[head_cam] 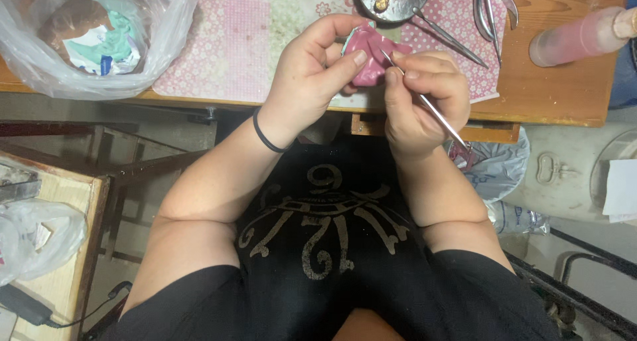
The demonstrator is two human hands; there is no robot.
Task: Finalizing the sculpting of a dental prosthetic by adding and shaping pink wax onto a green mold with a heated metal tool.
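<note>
Left hand (312,82) clamps pink wax piece (369,61) at 12 o'clock, table edge. Right hand (421,99) pinches thin metal carver (424,102), tip on wax. Judgement: brace fingers, light short strokes.

Soft, even indoor light falls from above, bright on the wooden surface (570,89) at twelve to two o'clock and dimmer on the floor below. Glare glints off the clear plastic bag (99,36) at ten o'clock. Focus is fairly sharp centrally; edges soften slightly.
</note>
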